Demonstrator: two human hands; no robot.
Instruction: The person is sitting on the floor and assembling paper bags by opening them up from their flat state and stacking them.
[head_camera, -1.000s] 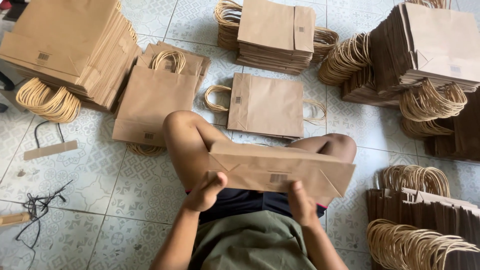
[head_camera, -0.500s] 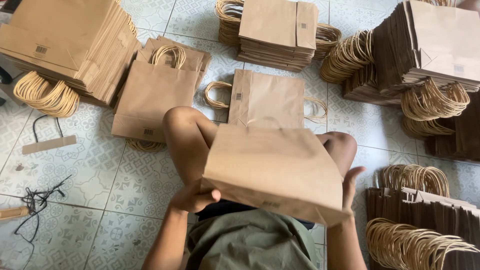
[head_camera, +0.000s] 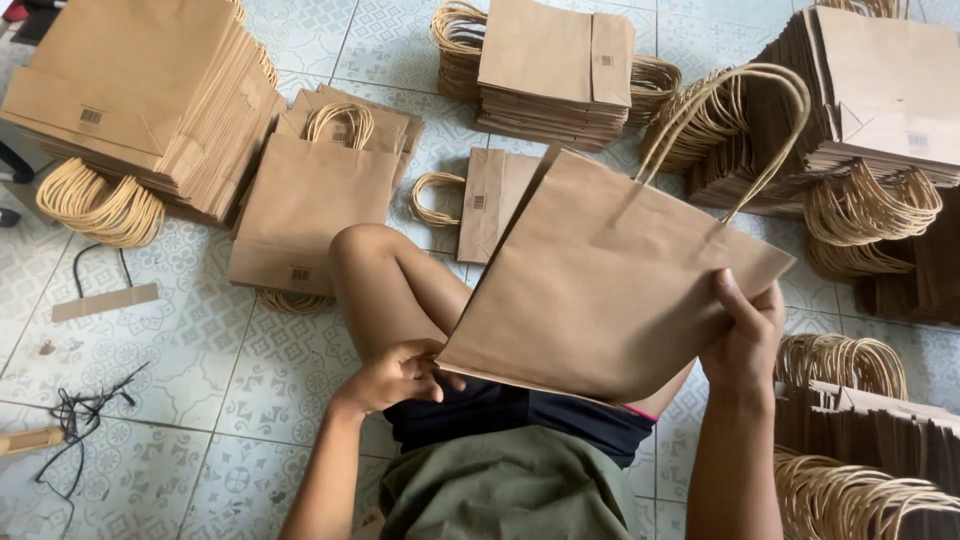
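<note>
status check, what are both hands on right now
Left hand grips near corner of brown paper bag. Right hand clamps its right edge. Bag flat, tilted over the lap, twisted handle up. Nothing between the hands.

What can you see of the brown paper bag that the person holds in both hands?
The brown paper bag is flat, of plain kraft-like paper, with a twisted paper loop handle at its upper right end. It is tilted above the person's lap. The left hand grips its lower left corner, and the right hand holds its right edge, fingers on the face.
</note>
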